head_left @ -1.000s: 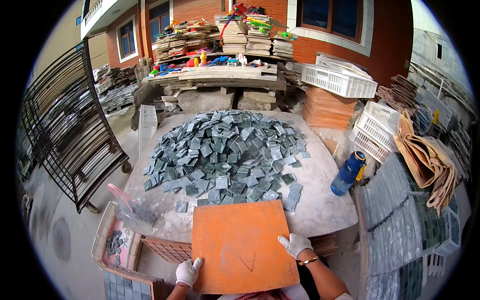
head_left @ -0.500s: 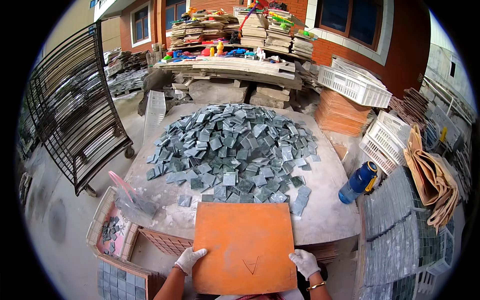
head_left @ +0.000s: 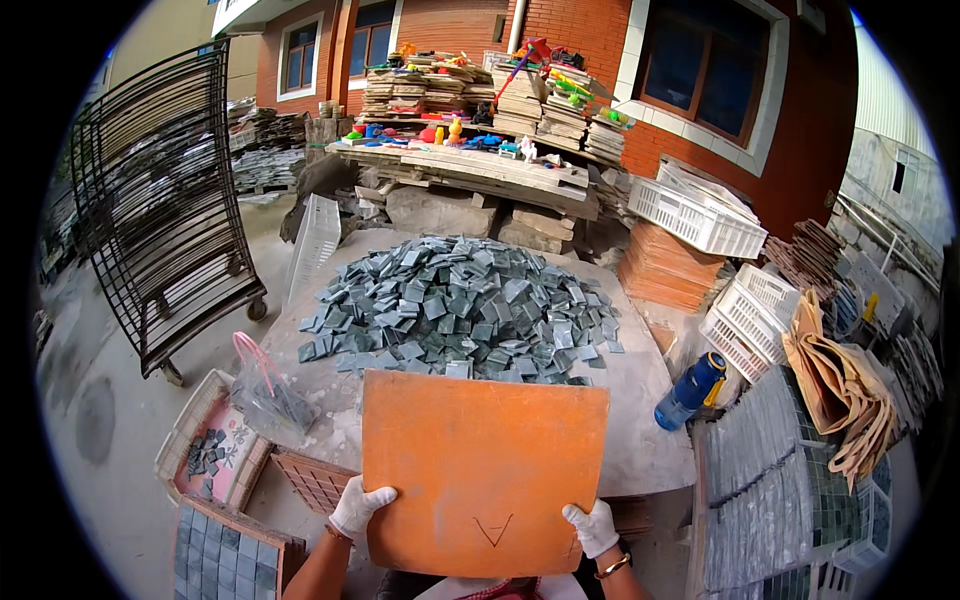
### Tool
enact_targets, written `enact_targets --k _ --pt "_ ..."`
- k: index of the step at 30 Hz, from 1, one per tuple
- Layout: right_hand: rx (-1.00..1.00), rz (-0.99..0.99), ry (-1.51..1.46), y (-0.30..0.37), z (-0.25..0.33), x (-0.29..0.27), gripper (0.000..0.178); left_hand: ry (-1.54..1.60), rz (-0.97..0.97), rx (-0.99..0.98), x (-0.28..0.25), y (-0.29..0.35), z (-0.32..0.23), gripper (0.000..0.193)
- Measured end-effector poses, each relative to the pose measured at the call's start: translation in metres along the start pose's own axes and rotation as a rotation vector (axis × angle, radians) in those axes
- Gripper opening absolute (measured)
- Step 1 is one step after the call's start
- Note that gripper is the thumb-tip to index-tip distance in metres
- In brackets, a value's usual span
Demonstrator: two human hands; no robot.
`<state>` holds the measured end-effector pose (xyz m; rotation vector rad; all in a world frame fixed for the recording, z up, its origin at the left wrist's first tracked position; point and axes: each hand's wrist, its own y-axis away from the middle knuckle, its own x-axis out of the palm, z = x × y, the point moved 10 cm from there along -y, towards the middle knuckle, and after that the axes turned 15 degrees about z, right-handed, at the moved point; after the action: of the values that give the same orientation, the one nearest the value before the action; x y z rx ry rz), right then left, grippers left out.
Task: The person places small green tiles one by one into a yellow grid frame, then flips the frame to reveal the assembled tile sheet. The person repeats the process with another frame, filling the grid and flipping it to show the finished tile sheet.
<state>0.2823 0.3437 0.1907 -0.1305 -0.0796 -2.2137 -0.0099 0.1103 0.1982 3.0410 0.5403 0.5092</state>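
An orange square board point(head_left: 482, 455) with a dark mark near its lower edge is held up in front of me. My left hand point(head_left: 360, 507), in a white glove, grips its left edge with the thumb on the front face. On the opposite edge my right hand point(head_left: 592, 527), gloved as well, holds it the same way. The fingers behind the board are hidden. Beyond it a heap of grey-green stone tiles point(head_left: 470, 300) lies on a pale worktable point(head_left: 640, 400); the board covers the heap's near edge.
At left are a basket point(head_left: 170, 445) with tile pieces, a clear bag point(head_left: 275, 400) with pink handles and a black wire rack point(head_left: 160, 210). A blue bottle point(head_left: 690, 392), stacked tile sheets point(head_left: 750, 490), brown cloth point(head_left: 840, 370) and white crates point(head_left: 745, 320) line the right side.
The board has risen and tilted, now covering the nearest loose tiles. Both hands still grip its sides. The whole view has shifted and turned slightly.
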Motion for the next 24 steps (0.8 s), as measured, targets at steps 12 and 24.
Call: enact_targets --k 12,24 --pt "-0.518 0.167 1.273 -0.010 0.039 0.041 0.025 -1.284 0.042 0.557 0.019 0.032 -0.053 0.038" --pt "-0.114 0.204 1.358 -0.068 0.002 0.012 0.027 -1.609 -0.085 0.319 -0.012 0.003 -0.014 0.029"
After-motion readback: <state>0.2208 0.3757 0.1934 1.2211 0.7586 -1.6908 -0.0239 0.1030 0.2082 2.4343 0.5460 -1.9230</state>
